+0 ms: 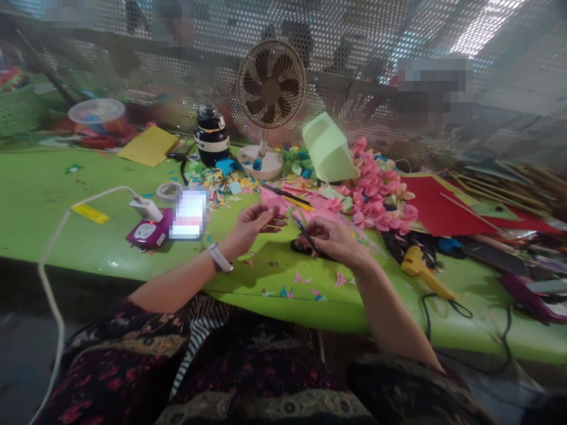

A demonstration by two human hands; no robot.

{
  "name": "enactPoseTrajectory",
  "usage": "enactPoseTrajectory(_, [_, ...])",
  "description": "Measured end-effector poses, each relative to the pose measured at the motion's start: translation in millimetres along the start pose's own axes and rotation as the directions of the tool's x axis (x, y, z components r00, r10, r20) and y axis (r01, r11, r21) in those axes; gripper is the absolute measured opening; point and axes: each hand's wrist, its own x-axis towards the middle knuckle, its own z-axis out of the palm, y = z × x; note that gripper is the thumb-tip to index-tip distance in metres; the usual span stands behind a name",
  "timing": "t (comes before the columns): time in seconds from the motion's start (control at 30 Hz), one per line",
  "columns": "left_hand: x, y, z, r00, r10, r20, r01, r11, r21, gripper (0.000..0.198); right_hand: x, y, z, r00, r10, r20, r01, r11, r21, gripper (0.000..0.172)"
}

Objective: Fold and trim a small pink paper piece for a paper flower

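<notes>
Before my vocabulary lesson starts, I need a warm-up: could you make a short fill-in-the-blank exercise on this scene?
1. The scissors are in the person's ____ hand.
2. The gun-shaped tool lying on the table is ____ in colour.
3. The white charger is plugged into a ____ power strip.
4. The round-headed appliance standing behind the hands is a ____.

Missing words: right; yellow; purple; fan.
</notes>
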Motion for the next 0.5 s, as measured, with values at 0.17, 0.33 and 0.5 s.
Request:
enactPoseTrajectory(0.17, [-0.8,1.0,0.8,1.000,0.009,-0.001,-0.009,1.000,-0.016,0.045,0.5,-2.9,2.2,1.000,0.025,0.013,-0.025,1.000,0.018,0.057])
enactPoseTrajectory(0.33, [-0.2,1.9,0.6,1.000,0.011,-0.010,-0.011,1.000,-0.014,0.044,1.3,-0.8,2.0,1.000,0.008,0.022,-0.009,1.000,0.020,0.057])
enactPoseTrajectory(0.5, [-0.8,2.2,1.9,1.000,0.008,-0.008,-0.008,0.999,-0.046,0.046,2.0,1.0,1.9,1.000,0.014,0.025,-0.014,1.000,0.010,0.056])
